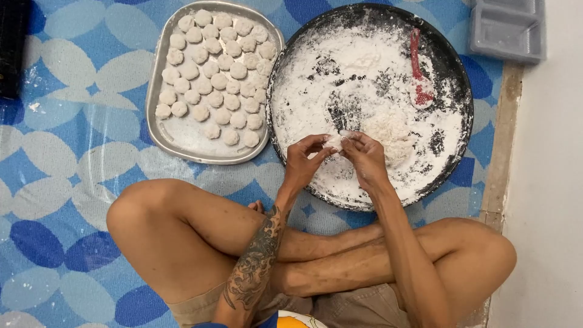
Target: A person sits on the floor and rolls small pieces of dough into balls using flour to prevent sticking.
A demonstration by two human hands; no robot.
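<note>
dough lump (334,141): mostly hidden by fingers | grey tray (507,27): cut by top edge | black object (12,48): cut at left edge

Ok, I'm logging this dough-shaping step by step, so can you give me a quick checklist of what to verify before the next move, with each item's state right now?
1. Dough piece gripped by both hands: ok, left hand and right hand pinch it together.
2. Hands over the black round pan: ok, so falling flour lands inside.
3. Free space on the metal tray: ok, its near part is bare.
4. Shaped dough balls lying apart: cannot tell, many look to be touching.
5. Red spoon out of the way: ok, at the pan's far side.
6. Piece fully shaped: cannot tell, the fingers hide it.
</note>
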